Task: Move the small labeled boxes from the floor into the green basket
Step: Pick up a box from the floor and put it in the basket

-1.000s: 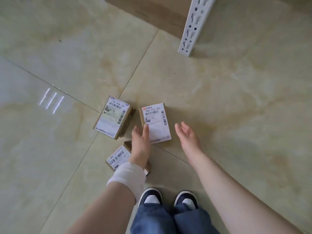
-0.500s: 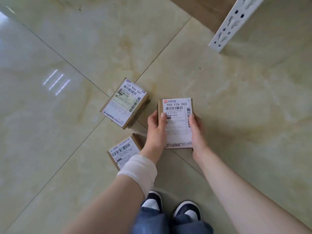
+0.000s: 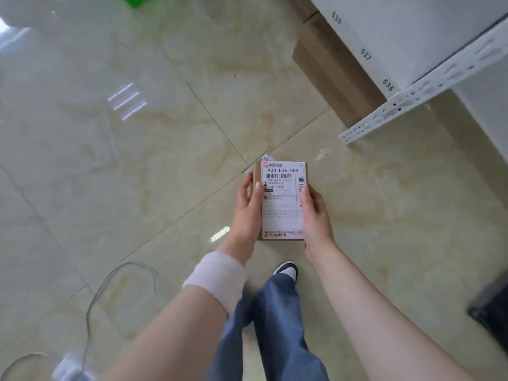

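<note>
A small cardboard box with a white shipping label (image 3: 281, 199) is lifted off the floor in front of me, label up. My left hand (image 3: 247, 213) grips its left side and my right hand (image 3: 314, 215) grips its right side. Behind it, a corner of another labeled box (image 3: 264, 158) on the floor peeks out; the rest of it is hidden. A bit of green, the basket (image 3: 133, 0), shows at the top edge, far left of the box.
A white metal shelf (image 3: 412, 94) with numbered tags stands at the upper right, a large cardboard box (image 3: 332, 70) beneath it. A thin cable (image 3: 121, 287) loops over the tiles at lower left. A dark object (image 3: 492, 306) sits at the right edge.
Both hands closed on the box's sides and lifted it off the floor. The view rose and swung, so the other two boxes are now mostly hidden and the shelf came into view.
</note>
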### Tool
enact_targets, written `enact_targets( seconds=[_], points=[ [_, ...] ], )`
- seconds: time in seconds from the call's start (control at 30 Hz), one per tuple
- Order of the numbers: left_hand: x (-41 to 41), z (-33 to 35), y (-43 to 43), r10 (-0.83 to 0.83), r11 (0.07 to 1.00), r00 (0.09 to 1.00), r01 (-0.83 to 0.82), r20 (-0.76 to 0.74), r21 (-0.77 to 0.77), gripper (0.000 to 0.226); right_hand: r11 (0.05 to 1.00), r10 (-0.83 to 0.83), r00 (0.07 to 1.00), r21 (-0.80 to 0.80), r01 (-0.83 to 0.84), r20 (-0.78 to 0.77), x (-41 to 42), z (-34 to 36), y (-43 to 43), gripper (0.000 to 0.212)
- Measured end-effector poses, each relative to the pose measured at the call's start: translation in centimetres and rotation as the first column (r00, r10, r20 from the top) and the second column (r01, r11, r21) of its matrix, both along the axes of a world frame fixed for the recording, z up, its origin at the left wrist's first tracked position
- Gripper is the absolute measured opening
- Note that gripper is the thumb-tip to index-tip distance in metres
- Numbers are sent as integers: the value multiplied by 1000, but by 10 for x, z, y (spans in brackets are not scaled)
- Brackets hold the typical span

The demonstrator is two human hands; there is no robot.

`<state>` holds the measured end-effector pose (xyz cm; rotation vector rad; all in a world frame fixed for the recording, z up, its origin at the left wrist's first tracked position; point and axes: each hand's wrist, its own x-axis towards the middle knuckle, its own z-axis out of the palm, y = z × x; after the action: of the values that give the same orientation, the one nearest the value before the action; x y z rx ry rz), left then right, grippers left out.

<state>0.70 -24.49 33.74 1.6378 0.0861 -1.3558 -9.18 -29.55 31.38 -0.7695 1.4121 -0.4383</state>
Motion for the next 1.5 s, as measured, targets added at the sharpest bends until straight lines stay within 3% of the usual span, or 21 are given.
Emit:
enact_targets(
  seconds=[0.2,0.57,1.13,1.37,1.5],
  points=[
    [117,78,47,180,981,984,-179,10,-79,51,990,141,988,-21,-140,58,129,77,33,32],
    [361,114,112,367,927,927,-358,76,-115,50,935,352,932,-70,-346,91,387,113,82,38],
    [704,122,-28,463,884,884,-457,54,-101,48,912,402,916,-89,-400,2,741,132,-57,39],
    [860,105,-106,346,935,932,-333,108,-122,49,949,308,951,-73,-306,10,886,115,-128,39],
    [922,113,-167,231,972,964,-222,135,-81,50,970,234,971,-63,-236,-49,941,116,-183,23]
  ],
)
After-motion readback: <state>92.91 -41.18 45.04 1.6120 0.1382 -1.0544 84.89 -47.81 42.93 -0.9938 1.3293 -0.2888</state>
